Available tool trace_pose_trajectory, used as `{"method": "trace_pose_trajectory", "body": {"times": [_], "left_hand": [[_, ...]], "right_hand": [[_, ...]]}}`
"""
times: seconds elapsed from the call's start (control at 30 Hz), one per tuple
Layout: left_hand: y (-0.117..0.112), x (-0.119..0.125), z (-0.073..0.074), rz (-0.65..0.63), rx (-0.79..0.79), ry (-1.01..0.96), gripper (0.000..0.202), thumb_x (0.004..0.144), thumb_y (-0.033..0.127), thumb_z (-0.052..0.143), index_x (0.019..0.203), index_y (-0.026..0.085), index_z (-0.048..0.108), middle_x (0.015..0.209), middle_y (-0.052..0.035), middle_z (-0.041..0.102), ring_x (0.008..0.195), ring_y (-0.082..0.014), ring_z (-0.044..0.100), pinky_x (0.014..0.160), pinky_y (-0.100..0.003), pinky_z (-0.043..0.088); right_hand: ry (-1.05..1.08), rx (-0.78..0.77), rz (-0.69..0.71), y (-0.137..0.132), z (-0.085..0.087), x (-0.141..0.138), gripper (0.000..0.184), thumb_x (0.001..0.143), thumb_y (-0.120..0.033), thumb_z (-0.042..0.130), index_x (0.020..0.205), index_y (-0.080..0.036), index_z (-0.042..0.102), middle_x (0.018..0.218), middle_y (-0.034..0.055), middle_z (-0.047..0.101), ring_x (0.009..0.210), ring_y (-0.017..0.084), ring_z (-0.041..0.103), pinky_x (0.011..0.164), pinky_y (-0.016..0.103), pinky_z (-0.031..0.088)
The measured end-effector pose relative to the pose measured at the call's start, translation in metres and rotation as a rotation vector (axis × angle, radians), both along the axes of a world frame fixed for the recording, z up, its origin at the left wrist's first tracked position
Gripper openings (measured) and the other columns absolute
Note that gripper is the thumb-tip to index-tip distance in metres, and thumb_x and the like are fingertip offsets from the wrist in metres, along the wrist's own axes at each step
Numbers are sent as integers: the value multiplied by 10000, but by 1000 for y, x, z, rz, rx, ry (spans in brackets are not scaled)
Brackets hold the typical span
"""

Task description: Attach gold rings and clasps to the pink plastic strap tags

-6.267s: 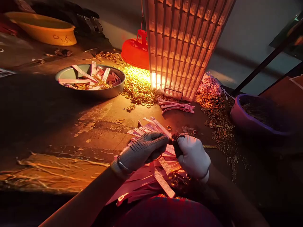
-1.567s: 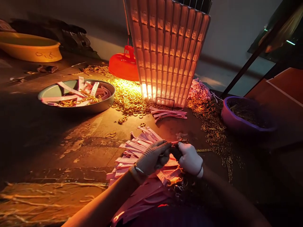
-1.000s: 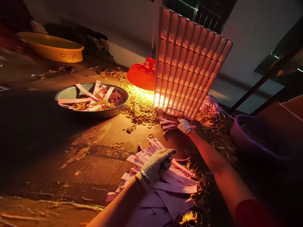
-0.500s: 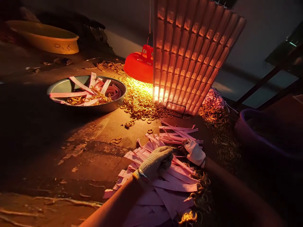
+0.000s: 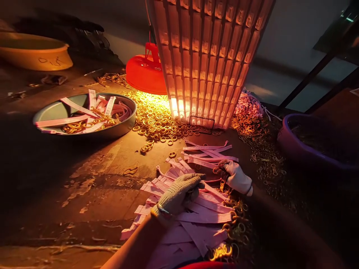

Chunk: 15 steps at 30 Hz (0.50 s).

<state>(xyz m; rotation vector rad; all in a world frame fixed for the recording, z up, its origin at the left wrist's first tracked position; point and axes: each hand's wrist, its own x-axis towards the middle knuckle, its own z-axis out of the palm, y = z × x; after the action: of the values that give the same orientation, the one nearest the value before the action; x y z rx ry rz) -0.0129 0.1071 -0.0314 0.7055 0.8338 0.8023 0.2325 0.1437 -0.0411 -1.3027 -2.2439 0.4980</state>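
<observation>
My left hand (image 5: 182,192), in a pale knit glove, is closed over a layered pile of pink straps (image 5: 206,216). A narrow pink strap (image 5: 213,181) runs from its fingertips toward the right. My right hand (image 5: 235,176), in a white glove with dark fingertips, is pinched closed a little to the right of the left one. A small brass-coloured ring shows at its fingertips, and a gold metal clasp (image 5: 222,185) is just beneath; whether it grips either is hard to tell. Beyond the hands lie several loose pink straps (image 5: 209,152). Metal rings and clasps (image 5: 238,220) line the pile's right side.
A red lamp (image 5: 146,74) lights a heap of brass rings (image 5: 154,121). Beside it stands a tall ribbed panel (image 5: 207,67). A metal bowl (image 5: 130,117) holds straps and clasps at left. A yellow tub (image 5: 53,59) sits far left, a purple basin (image 5: 288,138) at right.
My right hand has drawn away to the right from my left hand, opening a gap between them. The left hand stays over the straps. The camera view has shifted slightly.
</observation>
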Motion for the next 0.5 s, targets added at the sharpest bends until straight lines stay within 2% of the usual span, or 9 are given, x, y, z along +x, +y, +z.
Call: {"method": "trace_pose_trajectory", "body": {"times": [0.1, 0.17, 0.23, 0.37, 0.5], "left_hand": [[1, 2, -3, 17, 20, 11, 455, 766, 483, 747, 962, 75, 699, 475, 44, 488, 372, -36, 267, 349, -175, 136], [3, 3, -8, 71, 3, -31, 425, 779, 462, 750, 942, 72, 698, 457, 53, 462, 379, -39, 284, 350, -166, 145], [5, 3, -12, 157, -49, -111, 359, 767, 406, 776, 886, 82, 681, 487, 43, 484, 396, -37, 321, 348, -148, 166], [7, 0, -13, 308, -131, -232, 301, 740, 310, 796, 765, 150, 542, 593, 40, 516, 425, -27, 359, 338, -107, 195], [6, -5, -3, 343, -175, -266, 255, 804, 216, 716, 777, 171, 467, 712, 16, 535, 446, -20, 377, 332, -87, 225]], "right_hand": [[162, -104, 28, -15, 20, -3, 330, 977, -439, 561, 825, -181, 702, 836, 45, 680, 757, 164, 611, 715, 279, 505], [282, -212, 67, -26, 29, -7, 337, 976, -449, 562, 838, -175, 701, 787, 29, 656, 713, 152, 583, 667, 270, 486], [351, -269, 89, -36, 35, -10, 329, 973, -447, 568, 866, -169, 708, 821, 35, 654, 728, 151, 579, 672, 272, 481], [335, -285, 79, -49, 35, -14, 284, 961, -414, 600, 882, -173, 729, 910, 62, 679, 814, 166, 602, 751, 293, 489], [332, -271, 59, -53, 29, -17, 260, 955, -401, 611, 897, -181, 736, 895, 61, 690, 826, 174, 613, 777, 306, 498]]}}
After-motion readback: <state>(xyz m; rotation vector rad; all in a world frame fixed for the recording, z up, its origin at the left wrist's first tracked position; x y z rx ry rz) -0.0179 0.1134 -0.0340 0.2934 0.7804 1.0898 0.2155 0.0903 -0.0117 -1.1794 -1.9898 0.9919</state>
